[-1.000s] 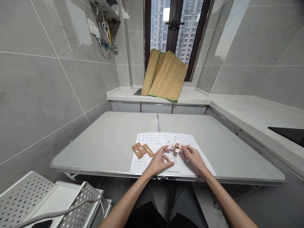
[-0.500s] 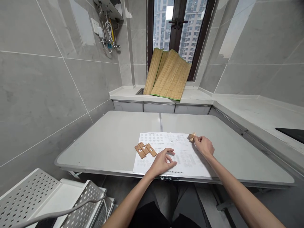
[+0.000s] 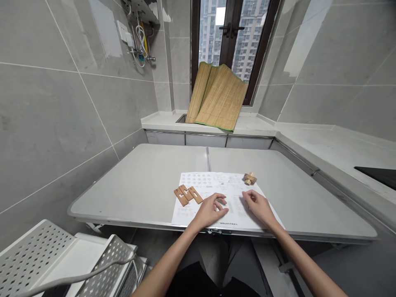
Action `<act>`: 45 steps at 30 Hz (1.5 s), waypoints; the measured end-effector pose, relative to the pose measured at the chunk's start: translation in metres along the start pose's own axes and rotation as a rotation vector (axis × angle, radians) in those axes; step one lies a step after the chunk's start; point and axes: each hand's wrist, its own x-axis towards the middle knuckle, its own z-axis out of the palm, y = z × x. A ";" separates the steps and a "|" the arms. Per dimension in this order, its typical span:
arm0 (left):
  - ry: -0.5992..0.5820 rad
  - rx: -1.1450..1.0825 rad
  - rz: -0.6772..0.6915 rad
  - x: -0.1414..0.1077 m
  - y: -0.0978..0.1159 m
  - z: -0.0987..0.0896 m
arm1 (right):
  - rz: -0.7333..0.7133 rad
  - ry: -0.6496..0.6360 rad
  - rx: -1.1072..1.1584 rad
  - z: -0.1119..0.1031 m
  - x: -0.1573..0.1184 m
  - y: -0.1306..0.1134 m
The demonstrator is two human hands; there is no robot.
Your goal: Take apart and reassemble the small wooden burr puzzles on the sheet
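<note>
A wooden burr puzzle (image 3: 250, 178) in light and dark wood sits on the far right corner of a printed paper sheet (image 3: 225, 212). Nearer to me, my right hand (image 3: 260, 207) is over the sheet, apart from the puzzle, its fingers loosely bent and nothing visible in them. My left hand (image 3: 212, 211) rests on the paper with thumb and fingers apart, holding nothing. Just left of it are three flat wooden puzzle pieces with cutouts: a left piece (image 3: 178, 199), a middle piece (image 3: 187, 195) and a right piece (image 3: 198, 198).
A pale folding table (image 3: 139, 185) with a centre seam bears everything. Behind it, a bamboo mat (image 3: 221, 99) leans against the window on a white counter (image 3: 163, 120). White perforated racks (image 3: 40, 247) and a grey cable (image 3: 89, 274) are at lower left.
My right hand has let go of the burr puzzle and drawn back toward me, to the lower left. The puzzle stays on the corner of the sheet. My left hand keeps its pose.
</note>
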 end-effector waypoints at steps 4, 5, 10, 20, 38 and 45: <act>-0.015 0.024 0.006 0.000 0.002 -0.001 | -0.110 -0.110 0.093 0.010 -0.023 -0.008; -0.022 0.034 0.015 -0.001 0.003 -0.002 | -0.120 -0.112 0.104 0.010 -0.025 -0.009; 0.085 0.290 0.128 -0.015 0.006 -0.027 | -0.123 -0.105 0.128 0.009 -0.025 -0.007; 0.317 0.701 -0.094 -0.034 -0.034 -0.100 | -0.130 -0.077 0.144 0.012 -0.025 -0.008; 0.055 0.571 0.045 -0.015 -0.034 -0.104 | -0.137 -0.078 0.103 0.013 -0.023 -0.004; -0.021 0.550 0.068 -0.005 -0.034 -0.101 | -0.163 -0.067 0.066 0.012 -0.023 -0.005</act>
